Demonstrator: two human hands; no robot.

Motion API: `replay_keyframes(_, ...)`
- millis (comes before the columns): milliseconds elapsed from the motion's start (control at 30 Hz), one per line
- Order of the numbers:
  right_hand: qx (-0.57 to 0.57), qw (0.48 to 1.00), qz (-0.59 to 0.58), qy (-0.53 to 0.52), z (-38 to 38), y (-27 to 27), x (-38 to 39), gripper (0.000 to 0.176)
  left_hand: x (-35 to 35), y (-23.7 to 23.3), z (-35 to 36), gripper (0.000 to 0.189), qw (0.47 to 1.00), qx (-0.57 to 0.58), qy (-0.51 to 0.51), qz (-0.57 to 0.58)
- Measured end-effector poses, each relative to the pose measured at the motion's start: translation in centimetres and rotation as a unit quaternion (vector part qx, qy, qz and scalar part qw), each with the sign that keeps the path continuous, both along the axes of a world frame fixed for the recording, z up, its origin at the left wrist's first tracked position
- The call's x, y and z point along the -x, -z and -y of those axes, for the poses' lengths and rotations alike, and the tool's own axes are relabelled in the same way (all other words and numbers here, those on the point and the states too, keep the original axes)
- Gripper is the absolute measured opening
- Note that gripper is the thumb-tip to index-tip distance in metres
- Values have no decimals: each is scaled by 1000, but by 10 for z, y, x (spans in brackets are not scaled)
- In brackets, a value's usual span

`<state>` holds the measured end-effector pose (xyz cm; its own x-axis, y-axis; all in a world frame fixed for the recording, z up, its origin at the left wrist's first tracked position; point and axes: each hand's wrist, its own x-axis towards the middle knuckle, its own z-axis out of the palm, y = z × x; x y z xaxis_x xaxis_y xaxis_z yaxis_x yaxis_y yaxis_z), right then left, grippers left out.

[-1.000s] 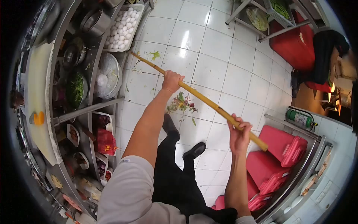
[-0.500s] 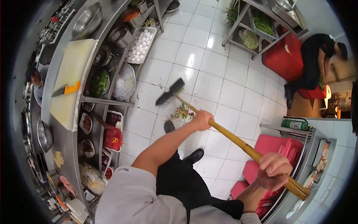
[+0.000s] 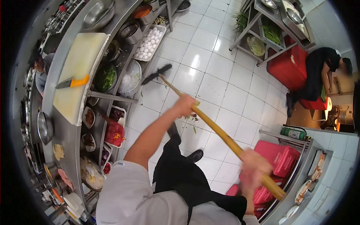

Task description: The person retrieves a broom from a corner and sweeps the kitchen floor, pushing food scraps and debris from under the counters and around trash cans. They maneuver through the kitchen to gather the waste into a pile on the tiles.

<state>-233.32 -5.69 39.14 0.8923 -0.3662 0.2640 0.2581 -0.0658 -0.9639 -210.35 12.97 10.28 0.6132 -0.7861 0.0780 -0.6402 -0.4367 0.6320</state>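
Observation:
My left hand (image 3: pixel 184 105) is closed around the middle of a long wooden broom handle (image 3: pixel 221 133). Nearer the handle's top end, my right hand (image 3: pixel 255 168), blurred by motion, is wrapped round it too. The dark broom head (image 3: pixel 153 75) is on the white tiled floor (image 3: pixel 204 90), close to the left shelves. A small heap of food scraps (image 3: pixel 192 117) lies on the floor just beyond my left hand, partly hidden by it, with loose bits around.
Left stands a steel counter with a cutting board (image 3: pixel 80 60), an orange-handled knife (image 3: pixel 77 81) and shelves holding eggs (image 3: pixel 150 43) and bowls. Red boxes (image 3: pixel 277 153) sit at the lower right. Upper right, a person (image 3: pixel 320 71) bends beside a red container (image 3: pixel 288 69).
The broom head has moved up and left, away from the scraps. Both hands have shifted left with the handle. The view has shifted slightly.

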Motion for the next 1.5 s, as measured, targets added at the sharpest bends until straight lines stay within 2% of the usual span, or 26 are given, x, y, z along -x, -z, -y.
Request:
replay_keyframes(67,5,996,50,-73,-31,40,-46,27,-18,29,-21,15,1000,-10,-8,-22)
replay_keyframes(167,-31,995,79,-56,-32,11,-65,30,-18,34,-23,17,997,15,-25,-74)
replay_keyframes(200,-45,994,83,-49,-33,-9,-66,31,-1,21,-8,18,994,34,-48,-96)
replay_keyframes(300,-57,992,100,-51,-32,-67,-84,42,32,-17,24,18,983,70,-25,-166)
replay_keyframes(400,-7,982,144,-121,-19,-105,-84,42,42,-67,32,17,973,86,13,-213)
replay_keyframes(433,16,975,160,-151,-19,-117,-86,41,43,-81,33,18,975,82,18,-207)
replay_keyframes(533,-35,968,204,-145,-33,-136,-93,46,30,-107,24,15,980,70,4,-187)
replay_keyframes(633,3,975,209,-75,-39,-111,-98,40,-6,-103,3,12,987,49,-22,-154)
replay_keyframes(667,2,984,162,-71,-39,-95,-99,34,-22,-90,-6,12,989,15,-28,-147)
replay_keyframes(733,34,992,122,-24,-50,-44,-112,39,-53,-47,-32,13,992,-16,-54,-114)
replay_keyframes(800,-96,992,76,-31,-73,2,-126,35,-75,-13,-69,14,995,-38,-39,-81)
replay_keyframes(900,-134,985,39,-98,-86,48,-129,32,-66,35,-116,18,993,-36,-76,-83)
replay_keyframes(1033,-92,981,39,-167,-86,12,-142,33,-26,39,-107,22,982,26,-162,-92)
replay_keyframes(1100,-88,981,60,-163,-70,-10,-149,32,-21,25,-72,23,974,63,-191,-108)
replay_keyframes(1167,-72,974,77,-201,-48,-29,-155,30,-12,10,-40,22,970,89,-207,-90)
replay_keyframes(1267,-64,962,94,-250,-23,-63,-158,30,16,-11,7,20,957,108,-240,-121)
replay_keyframes(1333,-78,943,124,-298,7,-73,-152,30,33,-43,25,19,957,103,-227,-150)
replay_keyframes(1400,-87,908,154,-379,44,-84,-151,28,47,-71,45,18,947,86,-244,-189)
replay_keyframes(1500,-137,831,166,-512,98,-95,-158,28,69,-94,60,19,938,100,-305,-129)
